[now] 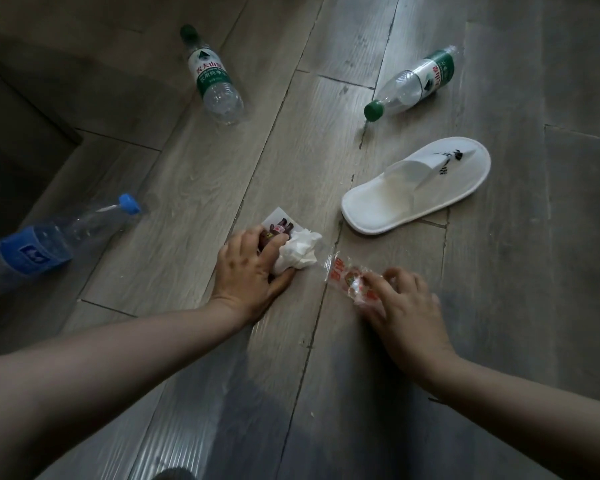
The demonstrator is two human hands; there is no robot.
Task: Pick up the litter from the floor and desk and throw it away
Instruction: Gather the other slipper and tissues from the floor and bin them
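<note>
Glossy wood-grain floor (194, 188); clear plastic bottles (215, 81); crumpled white paper tissue (297, 254); shiny wrapper (347, 278); matt cloth slipper (420, 188)

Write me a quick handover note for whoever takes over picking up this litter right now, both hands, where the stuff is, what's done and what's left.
Left hand: closing on the crumpled tissue and a printed wrapper on the floor.
Right hand: fingers on a clear red-printed wrapper.
Still lying on the floor: two green-capped bottles, a blue-capped bottle.
White slipper lies nearby.
No bin or desk in view; nothing visibly thrown away yet.
</note>
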